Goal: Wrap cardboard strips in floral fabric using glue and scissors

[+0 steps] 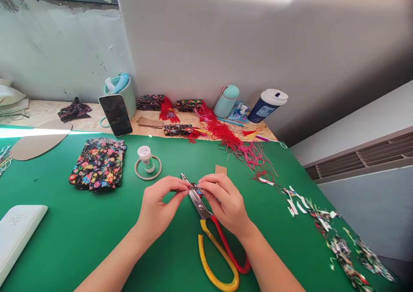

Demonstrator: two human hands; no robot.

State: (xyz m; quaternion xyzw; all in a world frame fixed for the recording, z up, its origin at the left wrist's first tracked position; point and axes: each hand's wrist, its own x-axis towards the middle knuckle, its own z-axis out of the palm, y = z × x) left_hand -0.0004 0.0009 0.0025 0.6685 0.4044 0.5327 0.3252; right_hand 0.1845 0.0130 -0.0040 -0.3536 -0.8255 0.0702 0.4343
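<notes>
Both hands meet at the middle of the table, above the blades of a pair of scissors (200,208). My left hand (163,199) pinches one end of a small dark floral fabric piece (195,187). On its other side, my right hand (222,197) pinches the same piece between thumb and fingers. Much of the fabric is hidden by the fingertips. Lying under the hands, the scissors have one yellow and one red handle pointing toward me. Just beyond my right hand is a small brown card (221,169).
Folded floral cloth (98,163), a white-capped bottle (146,158) and a ring (138,173) lie left. A phone (115,114) leans against a basket (129,96). Red cords (230,135), a flask (226,101) and a cup (267,107) stand behind. Fabric scraps (338,244) lie right; a white device (21,236) is near left.
</notes>
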